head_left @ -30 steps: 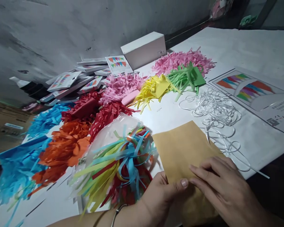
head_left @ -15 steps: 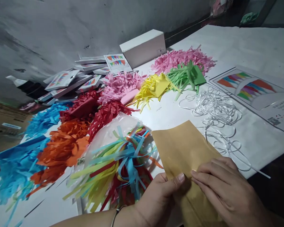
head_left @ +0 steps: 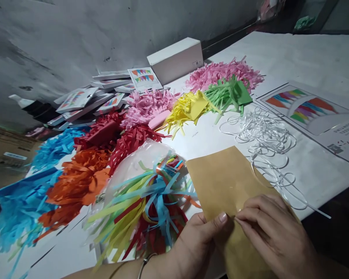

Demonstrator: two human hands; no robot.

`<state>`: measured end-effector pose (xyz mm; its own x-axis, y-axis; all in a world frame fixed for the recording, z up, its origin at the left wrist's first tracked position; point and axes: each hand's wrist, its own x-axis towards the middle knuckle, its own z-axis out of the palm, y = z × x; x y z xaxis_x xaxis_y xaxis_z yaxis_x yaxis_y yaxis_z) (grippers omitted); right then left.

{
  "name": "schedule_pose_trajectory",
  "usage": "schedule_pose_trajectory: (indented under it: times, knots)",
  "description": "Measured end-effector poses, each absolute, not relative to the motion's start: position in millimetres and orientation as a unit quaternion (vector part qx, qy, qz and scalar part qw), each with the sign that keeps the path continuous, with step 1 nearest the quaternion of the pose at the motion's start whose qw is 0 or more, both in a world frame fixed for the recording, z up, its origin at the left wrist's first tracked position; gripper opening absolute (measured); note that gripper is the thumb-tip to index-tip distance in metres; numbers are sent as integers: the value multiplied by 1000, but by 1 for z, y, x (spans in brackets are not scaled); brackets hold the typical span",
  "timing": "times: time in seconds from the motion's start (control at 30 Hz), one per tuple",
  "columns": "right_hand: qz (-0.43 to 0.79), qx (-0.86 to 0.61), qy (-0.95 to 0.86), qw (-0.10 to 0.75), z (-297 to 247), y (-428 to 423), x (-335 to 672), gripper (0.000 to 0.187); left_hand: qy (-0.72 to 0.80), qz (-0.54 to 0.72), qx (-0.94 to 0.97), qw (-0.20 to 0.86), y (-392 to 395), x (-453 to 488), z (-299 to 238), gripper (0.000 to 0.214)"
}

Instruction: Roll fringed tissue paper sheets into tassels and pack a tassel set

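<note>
A brown paper envelope [head_left: 218, 174] is held between my two hands over the table's front edge. My left hand [head_left: 196, 240] grips its left side, thumb flat on top and fingers hidden beneath. On the right, my right hand [head_left: 276, 232] has its fingertips pinched together at the envelope's middle, close to the left thumb. Whatever those fingertips hold there is too small to make out. Left of the envelope lies a clear plastic bag [head_left: 125, 159] with a multicoloured tissue-paper tassel bundle [head_left: 151, 201] on it. A tangle of white string [head_left: 264, 131] sits just beyond the envelope.
Fringed tissue paper lies in piles: blue [head_left: 26, 205], orange [head_left: 78, 178], red [head_left: 130, 143], pink [head_left: 227, 73], yellow [head_left: 189, 108] and green [head_left: 232, 93]. Behind are flat printed packs [head_left: 78, 100] and a white box [head_left: 177, 60]. A printed sheet [head_left: 311, 112] lies at right.
The right fingertips have shifted slightly and bunched closer together on the envelope. The envelope's far edge has tilted a little. My left hand stays almost still.
</note>
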<state>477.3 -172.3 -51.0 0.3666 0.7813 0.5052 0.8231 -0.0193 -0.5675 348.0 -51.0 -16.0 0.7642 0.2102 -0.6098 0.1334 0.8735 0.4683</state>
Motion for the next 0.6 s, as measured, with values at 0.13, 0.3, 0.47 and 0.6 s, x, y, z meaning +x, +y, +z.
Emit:
schedule_pose_trajectory:
  times: [0.13,0.3,0.47,0.6]
  knots:
    - [-32,-719,-565,403,-52,-172,478,15,334,17,252,908,-52,348,-18,40]
    - [-82,-694,-583,413,-43,-168,477,19,328,3,261,908,-51,345,-18,36]
    - [-120,-681,-593,412,-38,-168,474,20,321,2,256,912,-50,345,-17,37]
    - [-125,-682,-601,396,-46,-169,473,19,317,19,246,916,-51,346,-20,37]
